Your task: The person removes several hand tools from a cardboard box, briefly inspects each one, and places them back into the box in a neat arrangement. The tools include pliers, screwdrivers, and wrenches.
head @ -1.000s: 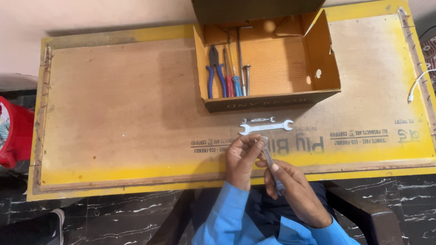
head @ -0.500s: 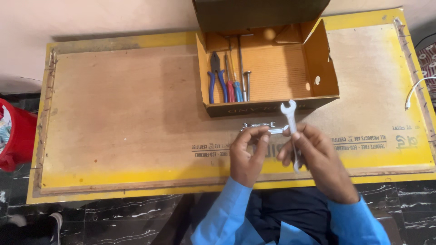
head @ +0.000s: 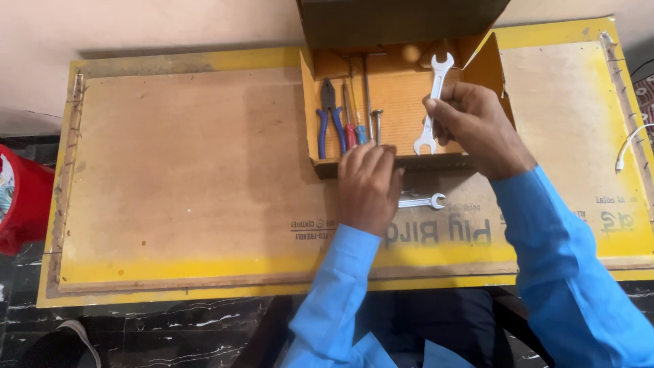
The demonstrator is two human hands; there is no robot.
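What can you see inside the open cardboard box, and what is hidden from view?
Inside the cardboard box lie blue-handled pliers, screwdrivers and a bolt. The right hand holds a silver spanner over it. That hand covers part of the box floor.

A cardboard box [head: 477,65] sits at the board's [head: 170,170] far edge. Pliers [head: 329,116] and screwdrivers [head: 354,116] lie in its left part; a wrench [head: 430,102] is over its middle. Another wrench [head: 424,202] lies before it.
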